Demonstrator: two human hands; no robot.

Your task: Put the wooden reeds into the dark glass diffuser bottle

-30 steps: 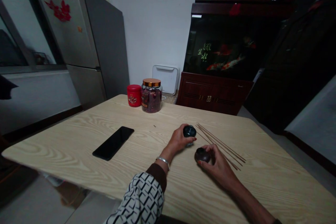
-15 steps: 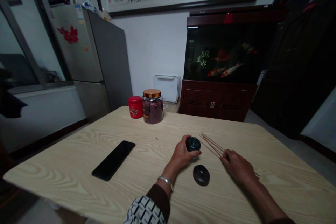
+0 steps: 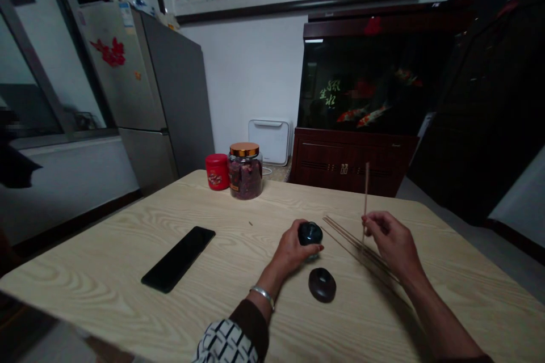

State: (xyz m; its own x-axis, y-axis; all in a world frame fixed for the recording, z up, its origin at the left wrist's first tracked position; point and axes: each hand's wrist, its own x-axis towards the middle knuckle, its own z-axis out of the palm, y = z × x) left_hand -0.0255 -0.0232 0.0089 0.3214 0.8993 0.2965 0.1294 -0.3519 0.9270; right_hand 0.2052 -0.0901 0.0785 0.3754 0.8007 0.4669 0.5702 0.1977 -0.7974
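My left hand (image 3: 293,247) is wrapped round a small dark glass bottle (image 3: 310,233) that stands on the table. Just in front of it lies a dark round cap (image 3: 322,285) with a hole in its middle. My right hand (image 3: 392,235) pinches a thin brown stick (image 3: 367,190) between thumb and fingers and holds it nearly upright above the table. Several more thin sticks (image 3: 347,236) lie on the table, running from beside the bottle to under my right hand, which partly hides them.
A black phone (image 3: 179,259) lies on the left of the wooden table (image 3: 204,323). At the back stand a red canister (image 3: 217,172) and a glass jar (image 3: 246,171) with a copper-coloured lid. Beyond the table are a fish tank (image 3: 357,85) and a fridge (image 3: 170,85).
My right hand has lifted off the sticks on the table and raised one of them upright. My left hand keeps its hold on the bottle.
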